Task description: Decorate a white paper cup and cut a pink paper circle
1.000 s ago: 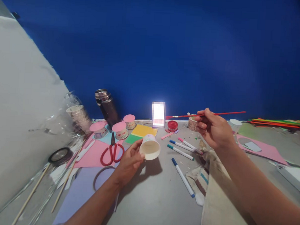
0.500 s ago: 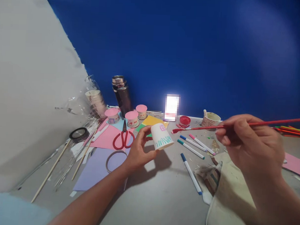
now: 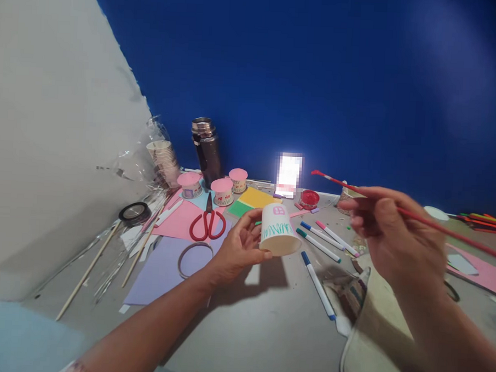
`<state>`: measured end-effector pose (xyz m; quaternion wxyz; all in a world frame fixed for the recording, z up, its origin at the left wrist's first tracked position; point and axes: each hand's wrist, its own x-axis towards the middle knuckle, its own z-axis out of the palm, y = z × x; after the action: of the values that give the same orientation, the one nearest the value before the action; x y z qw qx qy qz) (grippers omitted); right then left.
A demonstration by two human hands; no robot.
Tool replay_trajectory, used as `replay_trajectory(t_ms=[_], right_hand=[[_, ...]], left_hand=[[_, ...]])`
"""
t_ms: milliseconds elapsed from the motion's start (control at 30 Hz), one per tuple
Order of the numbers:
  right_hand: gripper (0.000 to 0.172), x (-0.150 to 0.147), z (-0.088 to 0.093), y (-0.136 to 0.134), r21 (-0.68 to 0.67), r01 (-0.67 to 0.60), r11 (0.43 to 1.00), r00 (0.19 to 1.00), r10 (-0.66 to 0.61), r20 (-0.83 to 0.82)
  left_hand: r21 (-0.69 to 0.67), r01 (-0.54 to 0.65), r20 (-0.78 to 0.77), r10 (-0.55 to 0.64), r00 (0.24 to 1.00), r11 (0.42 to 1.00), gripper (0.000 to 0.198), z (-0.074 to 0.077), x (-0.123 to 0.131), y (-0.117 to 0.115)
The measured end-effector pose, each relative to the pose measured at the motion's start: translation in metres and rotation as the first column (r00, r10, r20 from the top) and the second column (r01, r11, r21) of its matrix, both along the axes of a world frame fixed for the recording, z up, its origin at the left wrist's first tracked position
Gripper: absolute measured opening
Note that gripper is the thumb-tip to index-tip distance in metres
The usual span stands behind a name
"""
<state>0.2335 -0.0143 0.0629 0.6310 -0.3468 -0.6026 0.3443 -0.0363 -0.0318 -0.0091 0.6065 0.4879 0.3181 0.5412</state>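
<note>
Decorating looks partway

Right hand's (image 3: pixel 410 245) grip clamped on red brush (image 3: pixel 334 180), right of frame; left hand's (image 3: pixel 239 246) clamped on tilted paper cup (image 3: pixel 276 223), centre. Green and pink marks (image 3: pixel 279 210) done, no red showing. Pink-topped cups (image 3: pixel 223 198) farther back, left of centre, look finished.

tilted white cup (image 3: pixel 277 227), brush (image 3: pixel 334 181) seemingly paint-tipped

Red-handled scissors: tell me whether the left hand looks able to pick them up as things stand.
Probably not: the left hand is taken up holding the paper cup. Otherwise the way seems free, as the red-handled scissors lie nearby with nothing seen on top of them.
</note>
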Motion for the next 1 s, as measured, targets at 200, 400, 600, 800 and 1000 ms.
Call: replay_trajectory(t_ms=[200, 400, 600, 800, 1000], right_hand=[[0.079, -0.008, -0.017, 0.007, -0.072, -0.182, 0.981, 0.898, 0.195, 0.394], [0.096, -0.014, -0.023, 0.004, -0.058, -0.286, 0.956, 0.833, 0.278, 0.479], [0.091, -0.012, -0.017, 0.002, -0.026, -0.286, 0.958, 0.767, 0.244, 0.594], [0.084, -0.012, -0.015, 0.002, -0.052, -0.303, 0.951, 0.740, 0.269, 0.616], [0.091, -0.015, -0.031, 0.004, -0.085, -0.306, 0.948, 0.879, 0.316, 0.357]], left_hand=[[-0.110, 0.116, 0.118, -0.103, 0.988, 0.987, 0.094, 0.009, 0.007, -0.013], [-0.008, 0.168, 0.049, -0.168, 0.985, 0.986, 0.084, 0.002, 0.005, -0.011], [0.217, 0.087, -0.329, -0.011, 0.944, 0.972, 0.079, -0.001, -0.001, -0.012], [0.363, 0.035, -0.475, 0.153, 0.866, 0.931, 0.085, 0.006, -0.006, -0.017], [0.154, 0.088, -0.176, -0.061, 0.983, 0.984, 0.102, 0.003, 0.004, -0.019]])
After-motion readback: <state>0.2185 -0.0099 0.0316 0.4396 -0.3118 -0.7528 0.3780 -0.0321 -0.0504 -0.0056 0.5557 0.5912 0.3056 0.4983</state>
